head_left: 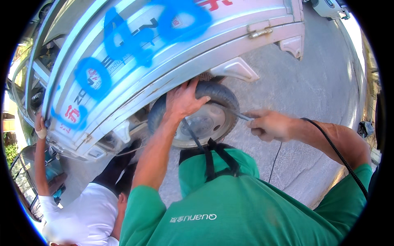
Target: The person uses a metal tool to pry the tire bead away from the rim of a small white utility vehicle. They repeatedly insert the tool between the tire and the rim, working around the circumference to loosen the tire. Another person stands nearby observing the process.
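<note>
My left hand (184, 100) grips the top of a black tyre (158, 123) on a pale metal wheel (209, 125), beneath the edge of a silver vehicle panel (184, 57). Its fingers wrap over the tread, thumb out to the right. My right hand (264, 125) is closed on a flat metal bar (242, 116), whose far end reaches the tyre's bead at the right. A second dark bar (192, 134) slants down across the wheel from under my left hand. The wheel's lower part is hidden behind my green clothing.
A co-worker in a white shirt (86, 213) is at left, one hand (40, 126) on the panel's edge. A small vehicle (49, 168) stands behind them, another (326, 8) at top right. Grey concrete (316, 82) lies rightward. A dark cord (340, 151) crosses my right arm.
</note>
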The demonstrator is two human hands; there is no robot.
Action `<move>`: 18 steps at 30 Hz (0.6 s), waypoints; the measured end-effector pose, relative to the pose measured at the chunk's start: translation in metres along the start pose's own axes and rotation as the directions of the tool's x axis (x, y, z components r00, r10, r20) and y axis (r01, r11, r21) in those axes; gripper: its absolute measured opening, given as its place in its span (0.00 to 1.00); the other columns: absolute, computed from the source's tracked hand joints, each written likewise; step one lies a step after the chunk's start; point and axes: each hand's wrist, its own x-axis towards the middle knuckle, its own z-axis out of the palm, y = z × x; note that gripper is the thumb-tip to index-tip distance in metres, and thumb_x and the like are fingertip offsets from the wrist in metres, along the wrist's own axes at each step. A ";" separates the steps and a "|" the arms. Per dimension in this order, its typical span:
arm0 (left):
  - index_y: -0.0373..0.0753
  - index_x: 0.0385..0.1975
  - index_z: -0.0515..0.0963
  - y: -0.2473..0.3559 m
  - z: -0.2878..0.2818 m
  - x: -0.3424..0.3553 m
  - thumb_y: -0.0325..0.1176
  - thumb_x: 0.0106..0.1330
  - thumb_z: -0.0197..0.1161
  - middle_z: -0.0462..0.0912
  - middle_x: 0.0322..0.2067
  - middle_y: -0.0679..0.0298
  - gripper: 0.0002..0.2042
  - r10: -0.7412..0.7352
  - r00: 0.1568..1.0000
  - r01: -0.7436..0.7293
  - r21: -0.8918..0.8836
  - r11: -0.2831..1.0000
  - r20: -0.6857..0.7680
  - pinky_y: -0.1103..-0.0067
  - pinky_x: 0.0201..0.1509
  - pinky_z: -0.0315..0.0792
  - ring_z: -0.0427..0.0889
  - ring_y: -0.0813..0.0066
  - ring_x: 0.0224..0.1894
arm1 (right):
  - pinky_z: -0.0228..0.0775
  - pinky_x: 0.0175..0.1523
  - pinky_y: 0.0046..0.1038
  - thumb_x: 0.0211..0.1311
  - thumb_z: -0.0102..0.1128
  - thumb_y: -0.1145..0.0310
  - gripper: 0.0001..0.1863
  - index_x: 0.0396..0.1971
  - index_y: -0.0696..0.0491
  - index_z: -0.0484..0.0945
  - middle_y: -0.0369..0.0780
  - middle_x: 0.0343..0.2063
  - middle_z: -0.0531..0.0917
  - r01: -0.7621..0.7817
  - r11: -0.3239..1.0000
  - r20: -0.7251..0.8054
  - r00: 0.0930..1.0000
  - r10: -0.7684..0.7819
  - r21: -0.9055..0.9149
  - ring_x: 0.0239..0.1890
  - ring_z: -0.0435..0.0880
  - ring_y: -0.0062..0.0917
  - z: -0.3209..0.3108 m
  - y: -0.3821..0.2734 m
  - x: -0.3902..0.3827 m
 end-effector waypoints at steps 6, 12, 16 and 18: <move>0.49 0.70 0.69 -0.012 0.008 0.018 0.57 0.58 0.69 0.68 0.70 0.51 0.39 -0.021 0.999 0.021 0.004 1.000 0.044 0.57 0.75 0.58 0.64 0.50 0.72 | 0.53 0.23 0.21 0.74 0.44 0.74 0.33 0.77 0.53 0.54 0.30 0.23 0.64 -0.011 0.990 -0.026 1.000 0.008 -0.140 0.20 0.60 0.15 -0.017 -0.026 0.019; 0.52 0.72 0.66 -0.008 0.003 0.028 0.57 0.58 0.69 0.65 0.72 0.52 0.40 -0.047 0.994 0.050 -0.025 0.998 0.100 0.58 0.77 0.54 0.60 0.50 0.75 | 0.63 0.24 0.24 0.73 0.48 0.69 0.34 0.77 0.53 0.55 0.35 0.24 0.74 -0.124 0.922 -0.043 0.992 0.117 -0.367 0.21 0.68 0.17 -0.026 -0.075 0.025; 0.52 0.71 0.67 -0.006 0.005 0.015 0.56 0.58 0.69 0.66 0.71 0.52 0.40 -0.030 0.998 0.031 -0.015 0.999 0.058 0.57 0.76 0.56 0.62 0.50 0.74 | 0.67 0.28 0.24 0.72 0.48 0.69 0.32 0.76 0.55 0.59 0.37 0.26 0.75 -0.046 0.954 -0.075 0.997 0.025 -0.296 0.24 0.73 0.17 -0.004 -0.034 0.017; 0.50 0.70 0.69 0.001 0.002 0.005 0.56 0.59 0.69 0.68 0.70 0.52 0.38 -0.022 0.999 0.023 -0.019 1.000 0.037 0.57 0.76 0.56 0.64 0.50 0.73 | 0.72 0.32 0.26 0.72 0.49 0.69 0.32 0.75 0.56 0.60 0.39 0.28 0.78 0.043 0.944 -0.133 0.987 -0.091 -0.328 0.27 0.76 0.20 0.018 -0.009 0.009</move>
